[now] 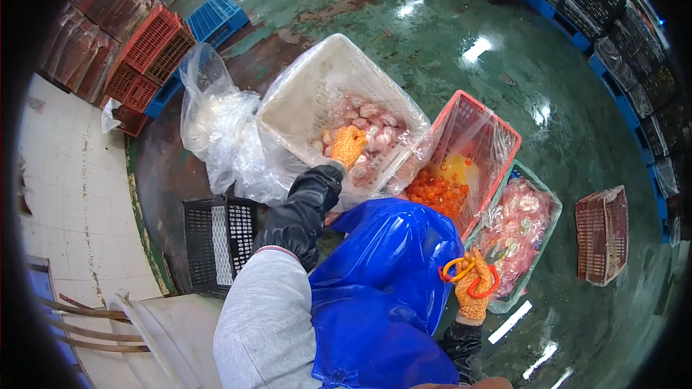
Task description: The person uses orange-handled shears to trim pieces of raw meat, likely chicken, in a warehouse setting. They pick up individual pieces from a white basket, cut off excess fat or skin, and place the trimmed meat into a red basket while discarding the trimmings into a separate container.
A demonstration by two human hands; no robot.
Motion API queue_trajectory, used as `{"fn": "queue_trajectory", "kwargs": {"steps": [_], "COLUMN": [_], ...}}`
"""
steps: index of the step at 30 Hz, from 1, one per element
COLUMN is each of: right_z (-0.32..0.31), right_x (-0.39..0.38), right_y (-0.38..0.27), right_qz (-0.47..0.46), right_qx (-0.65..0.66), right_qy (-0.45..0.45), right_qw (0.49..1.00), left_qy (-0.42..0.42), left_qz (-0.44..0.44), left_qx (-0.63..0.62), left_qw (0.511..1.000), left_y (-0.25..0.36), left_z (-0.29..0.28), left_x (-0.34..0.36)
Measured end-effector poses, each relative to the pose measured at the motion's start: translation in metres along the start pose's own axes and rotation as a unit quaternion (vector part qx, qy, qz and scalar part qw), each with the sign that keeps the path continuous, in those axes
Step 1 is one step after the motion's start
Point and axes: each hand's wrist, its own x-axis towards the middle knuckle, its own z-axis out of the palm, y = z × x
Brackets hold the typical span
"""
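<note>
My left hand point(348, 145), in an orange textured glove and black sleeve, reaches into a white plastic-lined crate point(303, 97). Its fingers are curled at a heap of raw pinkish meat pieces point(378, 126); what they hold, if anything, is hidden. At the right, my right hand point(473, 295), gloved alike, is closed around scissors point(494, 284) with orange and red loop handles. Their blades cannot be made out. Beside that hand, a green crate point(553, 216) holds more pinkish pieces in plastic. Between the crates, a red lined crate point(513, 133) holds glossy orange yolk-like balls point(440, 191).
Clear plastic bags point(223, 130) bunch against the white crate's left side. A black crate point(198, 245) stands at my left, a brown-red crate point(602, 238) at far right. Stacked crates on blue pallets line both sides. Wet green floor point(432, 36) stretches ahead; my blue apron covers my knees.
</note>
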Motion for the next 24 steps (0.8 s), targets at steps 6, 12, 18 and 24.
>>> {"fn": "queue_trajectory", "kwargs": {"steps": [6,12,18,24], "right_z": [0.026,0.1,0.148,0.127], "right_x": [-0.01,-0.028,-0.03,-0.023], "right_y": [0.012,0.011,0.012,0.023], "right_qz": [-0.041,-0.322,-0.444,-0.365], "right_qx": [-0.145,-0.429,-0.616,-0.362], "right_qy": [-0.036,-0.032,0.003,0.0], "right_qw": [0.988,0.843,0.651,0.858], "left_qy": [-0.015,0.053,-0.063,-0.115], "left_qz": [0.057,0.119,-0.089,-0.122], "left_qx": [-0.215,-0.37,-0.704,-0.791], "left_qw": [0.975,0.92,0.701,0.588], "left_y": [0.03,0.128,0.193,0.214], "left_z": [-0.044,-0.037,-0.018,-0.043], "left_x": [-0.029,-0.087,-0.121,-0.139]}}
